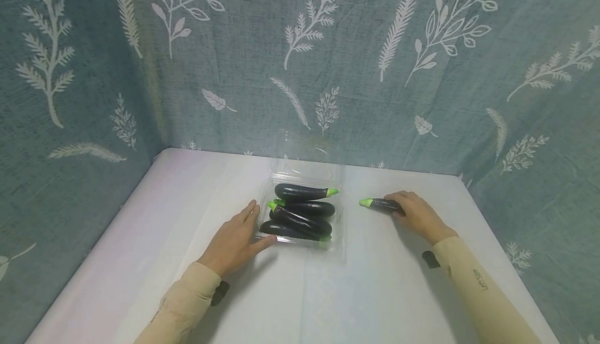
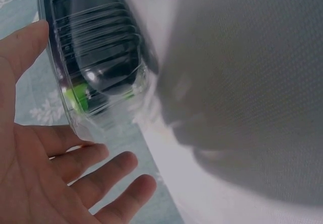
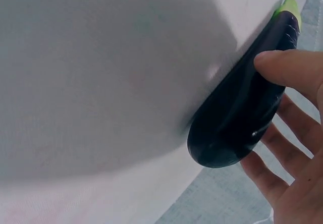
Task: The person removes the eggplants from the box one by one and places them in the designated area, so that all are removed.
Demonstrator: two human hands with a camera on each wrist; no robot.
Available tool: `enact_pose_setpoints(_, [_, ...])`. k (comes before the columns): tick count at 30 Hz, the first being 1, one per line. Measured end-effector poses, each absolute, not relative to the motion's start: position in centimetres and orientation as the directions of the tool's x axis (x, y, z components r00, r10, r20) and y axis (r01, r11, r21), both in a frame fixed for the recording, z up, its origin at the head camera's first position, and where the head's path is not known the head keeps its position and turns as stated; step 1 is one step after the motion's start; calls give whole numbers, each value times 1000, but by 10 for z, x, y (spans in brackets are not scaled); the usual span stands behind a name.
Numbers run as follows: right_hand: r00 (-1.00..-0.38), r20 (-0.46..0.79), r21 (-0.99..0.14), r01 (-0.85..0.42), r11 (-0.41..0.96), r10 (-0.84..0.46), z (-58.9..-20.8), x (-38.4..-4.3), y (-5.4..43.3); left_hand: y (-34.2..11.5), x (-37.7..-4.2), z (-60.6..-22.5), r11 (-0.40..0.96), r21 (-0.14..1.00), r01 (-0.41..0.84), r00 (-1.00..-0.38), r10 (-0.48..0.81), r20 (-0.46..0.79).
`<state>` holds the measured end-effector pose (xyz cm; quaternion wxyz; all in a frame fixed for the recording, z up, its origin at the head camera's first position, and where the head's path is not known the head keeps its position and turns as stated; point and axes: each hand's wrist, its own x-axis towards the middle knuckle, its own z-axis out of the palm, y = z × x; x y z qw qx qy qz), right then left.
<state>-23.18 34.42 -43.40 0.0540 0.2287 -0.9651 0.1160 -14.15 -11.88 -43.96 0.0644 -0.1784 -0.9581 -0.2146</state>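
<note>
A clear plastic clamshell box (image 1: 338,229) stands on the table with its lid raised at the back. Several dark eggplants (image 1: 302,192) with green stem ends lie crosswise in it, partly overlapping. My left hand (image 1: 236,242) is at the box's near left corner, thumb along the front and forefinger at the left side. In the left wrist view its fingers are spread and fairly straight, touching the clear wall. To the right of the box, my right hand (image 1: 414,216) grips a single eggplant (image 3: 237,98), thumb on one side and fingers on the other, its green stem pointing left toward the box.
A white-covered table (image 1: 375,292) carries everything. Blue-green cloth (image 1: 262,36) with white leaf prints hangs behind it and along both sides. The upright transparent lid (image 1: 307,156) stands close to the back cloth.
</note>
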Motion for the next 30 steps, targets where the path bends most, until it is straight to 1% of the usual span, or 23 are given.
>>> enact_pose_setpoints(11, [-910,87,-212,-414,885,-405,-429,-233,348,-119,-141,-439,841,395,371,-928,314,202])
enact_pose_setpoints(18, [-913,73,-205,-407,890,-401,-420,-230,347,-119,-142,-440,842,388,375,-926,315,211])
enact_pose_setpoints(24, [-914,50,-223,-403,888,-402,-416,-232,343,-120,-142,-440,844,384,374,-926,316,208])
enact_pose_setpoints(27, [-910,61,-226,-412,883,-409,-413,-234,342,-120,-142,-440,843,382,379,-924,321,210])
enact_pose_setpoints(30, [-893,110,-216,-450,866,-437,-409,-236,341,-120,-142,-440,842,380,383,-922,323,213])
